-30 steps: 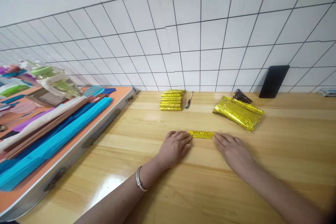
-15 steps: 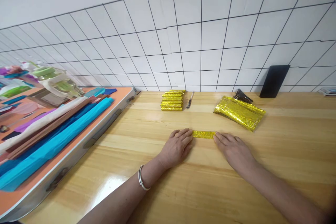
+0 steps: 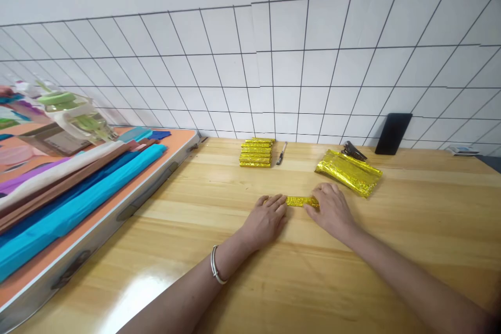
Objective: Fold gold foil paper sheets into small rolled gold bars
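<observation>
A narrow folded strip of shiny gold foil (image 3: 298, 201) lies flat on the wooden table. My left hand (image 3: 266, 221) presses on its left end, fingers stretched out flat and covering that end. At the other end, my right hand (image 3: 334, 213) grips the strip between thumb and fingers, its fingertips curled over the foil. Farther back is a row of similar folded gold strips (image 3: 255, 153), stacked side by side. To the right lies a flat gold foil stack (image 3: 349, 172).
A craft knife or pen (image 3: 282, 153) lies beside the folded strips. A black clip (image 3: 354, 151) sits behind the foil stack, and a black phone-like slab (image 3: 393, 134) leans on the tiled wall. On the left, an orange-topped case (image 3: 180, 142) bears coloured paper rolls (image 3: 97, 194) and a green-lidded bottle (image 3: 74, 115).
My right hand has gone from lying flat at the strip's right end to pinching it with thumb and fingers. My left hand stays on the left end. The view has shifted slightly.
</observation>
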A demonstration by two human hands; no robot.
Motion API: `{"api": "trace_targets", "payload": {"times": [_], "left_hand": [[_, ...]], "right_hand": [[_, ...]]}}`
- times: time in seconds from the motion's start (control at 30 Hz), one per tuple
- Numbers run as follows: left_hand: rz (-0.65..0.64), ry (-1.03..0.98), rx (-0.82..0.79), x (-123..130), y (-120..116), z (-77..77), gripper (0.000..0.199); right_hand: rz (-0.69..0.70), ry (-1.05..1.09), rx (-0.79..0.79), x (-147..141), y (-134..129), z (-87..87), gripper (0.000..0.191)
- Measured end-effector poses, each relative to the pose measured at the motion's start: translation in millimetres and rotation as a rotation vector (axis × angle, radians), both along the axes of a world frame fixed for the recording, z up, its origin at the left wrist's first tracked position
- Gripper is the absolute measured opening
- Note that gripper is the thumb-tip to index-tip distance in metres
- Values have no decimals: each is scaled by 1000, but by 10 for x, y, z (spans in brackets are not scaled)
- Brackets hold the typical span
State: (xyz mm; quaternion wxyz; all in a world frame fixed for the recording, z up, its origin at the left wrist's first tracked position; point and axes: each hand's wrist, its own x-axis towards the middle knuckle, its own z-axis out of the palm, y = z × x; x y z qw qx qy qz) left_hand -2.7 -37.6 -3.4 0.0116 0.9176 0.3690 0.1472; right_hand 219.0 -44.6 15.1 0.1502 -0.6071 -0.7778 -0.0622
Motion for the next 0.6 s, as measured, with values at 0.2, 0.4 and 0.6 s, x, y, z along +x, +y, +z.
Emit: {"api": "trace_targets", "payload": {"times": [0.2, 0.4, 0.6], "left_hand": [[10, -1, 11, -13, 14, -56, 29], [27, 6, -5, -29, 9, -60, 30], [8, -5, -14, -50, -1, -34, 30]], "right_hand": [[-108, 92, -20, -359, 203, -175, 29], [-190, 122, -50, -248, 216, -415, 36], [-223, 153, -84, 24, 231, -497, 40]]}}
